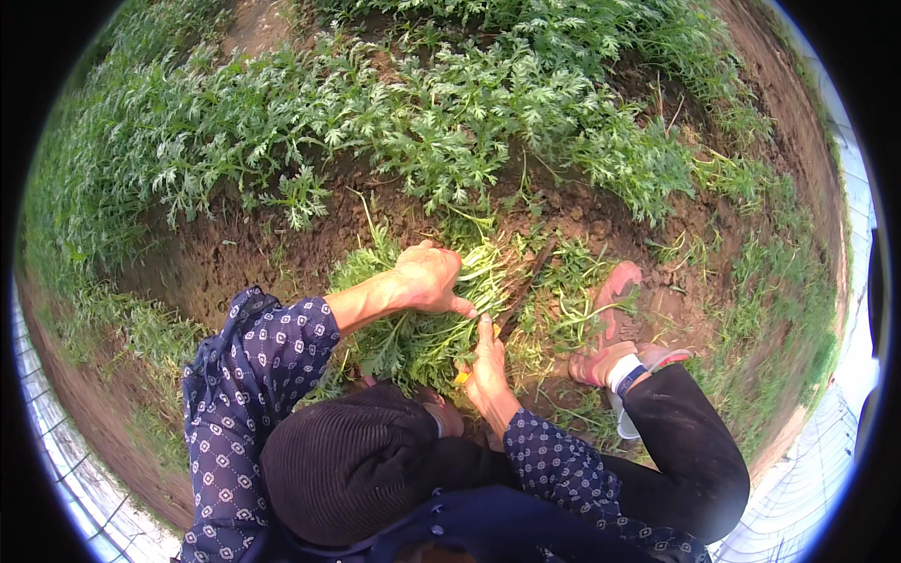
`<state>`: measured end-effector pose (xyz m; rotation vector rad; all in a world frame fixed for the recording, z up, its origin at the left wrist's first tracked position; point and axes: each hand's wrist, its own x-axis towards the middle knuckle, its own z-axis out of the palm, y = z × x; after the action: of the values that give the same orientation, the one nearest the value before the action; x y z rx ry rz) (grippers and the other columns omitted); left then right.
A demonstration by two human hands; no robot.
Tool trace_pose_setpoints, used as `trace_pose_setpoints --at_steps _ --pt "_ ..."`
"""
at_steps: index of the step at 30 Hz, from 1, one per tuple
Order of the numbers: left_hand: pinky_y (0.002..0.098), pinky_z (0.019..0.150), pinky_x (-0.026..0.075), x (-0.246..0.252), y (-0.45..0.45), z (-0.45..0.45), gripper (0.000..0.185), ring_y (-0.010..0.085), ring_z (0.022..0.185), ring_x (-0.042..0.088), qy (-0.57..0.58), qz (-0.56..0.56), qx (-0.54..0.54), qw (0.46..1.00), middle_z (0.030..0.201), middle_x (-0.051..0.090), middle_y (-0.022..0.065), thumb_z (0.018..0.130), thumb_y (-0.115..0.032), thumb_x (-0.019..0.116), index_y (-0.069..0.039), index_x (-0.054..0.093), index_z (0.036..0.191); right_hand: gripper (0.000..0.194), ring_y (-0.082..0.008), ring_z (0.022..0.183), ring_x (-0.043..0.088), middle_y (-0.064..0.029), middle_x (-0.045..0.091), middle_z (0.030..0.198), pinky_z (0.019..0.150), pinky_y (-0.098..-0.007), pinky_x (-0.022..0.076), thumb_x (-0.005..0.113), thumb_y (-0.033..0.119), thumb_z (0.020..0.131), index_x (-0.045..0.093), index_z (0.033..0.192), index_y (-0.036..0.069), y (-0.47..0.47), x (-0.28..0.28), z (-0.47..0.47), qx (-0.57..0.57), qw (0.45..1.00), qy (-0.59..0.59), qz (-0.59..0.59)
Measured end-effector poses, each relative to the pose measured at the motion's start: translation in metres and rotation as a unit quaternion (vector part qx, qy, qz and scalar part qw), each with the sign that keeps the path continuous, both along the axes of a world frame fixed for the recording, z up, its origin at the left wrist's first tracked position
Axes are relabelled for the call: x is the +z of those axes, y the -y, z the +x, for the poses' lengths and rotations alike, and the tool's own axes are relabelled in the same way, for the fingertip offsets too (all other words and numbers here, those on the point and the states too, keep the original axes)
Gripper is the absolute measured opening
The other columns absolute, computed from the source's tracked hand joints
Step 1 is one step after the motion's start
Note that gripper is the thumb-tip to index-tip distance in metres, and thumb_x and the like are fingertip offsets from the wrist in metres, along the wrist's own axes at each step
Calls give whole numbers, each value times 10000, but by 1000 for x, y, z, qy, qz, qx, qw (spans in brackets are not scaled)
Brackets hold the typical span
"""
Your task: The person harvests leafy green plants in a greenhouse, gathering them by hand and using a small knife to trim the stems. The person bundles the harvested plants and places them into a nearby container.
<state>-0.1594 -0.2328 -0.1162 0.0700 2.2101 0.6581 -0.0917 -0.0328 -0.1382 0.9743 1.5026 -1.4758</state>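
My left hand (431, 276) is closed around the pale stems of a bunch of cut leafy greens (405, 345), which looks like garland chrysanthemum. The leaves spread below and to the left of that hand, with the stem ends (496, 271) pointing right. In my right hand (487, 373) is a bladed hand tool with a yellow handle (462, 376). Its long, dark, rusty-looking blade (528, 285) points up and right, close beside the stem ends. The right thumb lies near the left thumb at the stems. Fingers hide part of the handle.
Rows of growing greens (450, 127) stand beyond a strip of bare soil (211, 260). Loose greens (581, 302) lie on the ground right of the blade, near my pink-covered foot (612, 302). My knees are bent close to the hands. Pale sheeting (802, 492) edges the plot.
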Motion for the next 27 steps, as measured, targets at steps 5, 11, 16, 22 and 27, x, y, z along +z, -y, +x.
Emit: trace_pose_setpoints --at_steps 5,11,16,22,27 --pt "477 810 499 -7 -6 15 873 407 834 627 -18 53 84 995 790 636 240 629 -721 748 102 579 871 405 -107 696 551 -20 586 919 529 -255 437 505 444 1007 549 1149 67 -4 -4 4 -45 996 17 -79" --pt "448 782 527 11 -11 26 964 383 885 654 38 105 208 972 883 634 289 598 -691 807 137 540 1014 483 -157 1020 586 -64 597 1166 847 -326 502 478 470 1009 539 1217 38 7 21 -4 -88 991 -7 -100" --pt "403 882 507 11 -8 44 952 299 970 657 -2 190 286 939 1054 658 234 585 -607 858 80 565 1174 565 -157 1148 510 -65 564 1271 997 -309 395 468 470 1015 502 1323 -2 16 35 -10 -38 986 -68 -151" --pt "342 944 491 24 -8 54 887 219 1049 628 2 292 406 866 1161 657 150 606 -336 933 37 503 1286 609 -152 1132 503 -63 562 1264 991 -299 382 452 512 1009 506 1318 -10 27 43 -16 31 984 -90 -148" --pt "327 914 499 36 0 78 721 149 995 606 -34 365 506 781 1109 659 74 669 -208 907 -2 535 1252 615 -135 1026 497 -61 573 1177 916 -284 409 413 525 1019 518 1301 -11 42 66 -20 160 968 -105 -162"
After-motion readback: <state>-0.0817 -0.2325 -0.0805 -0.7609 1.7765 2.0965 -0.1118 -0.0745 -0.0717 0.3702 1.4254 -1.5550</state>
